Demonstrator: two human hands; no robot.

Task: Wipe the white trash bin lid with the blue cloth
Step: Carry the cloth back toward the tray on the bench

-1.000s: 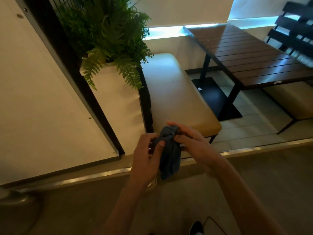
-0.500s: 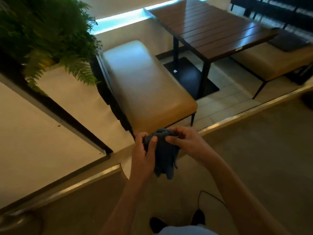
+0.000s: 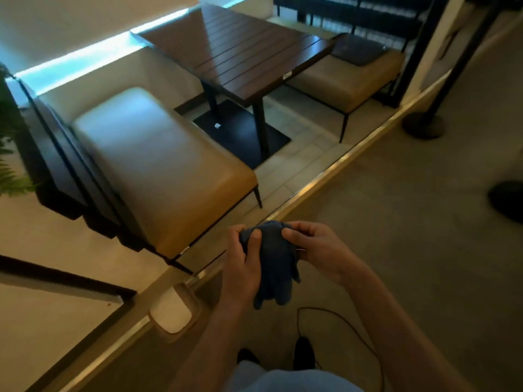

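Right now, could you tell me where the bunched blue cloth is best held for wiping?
Take the bunched blue cloth at its gathered top, from both sides, where the left hand and right hand already pinch it. The loose tail hangs free below, so a top grip probably leaves fabric for wiping.

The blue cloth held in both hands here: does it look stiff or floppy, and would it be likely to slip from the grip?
Probably floppy: the blue cloth bunches at the top between the left hand and right hand, and its lower part hangs limp. Likely light, since fingertip pinches hold it up. It seems unlikely to slip; the fabric looks soft, not slick.
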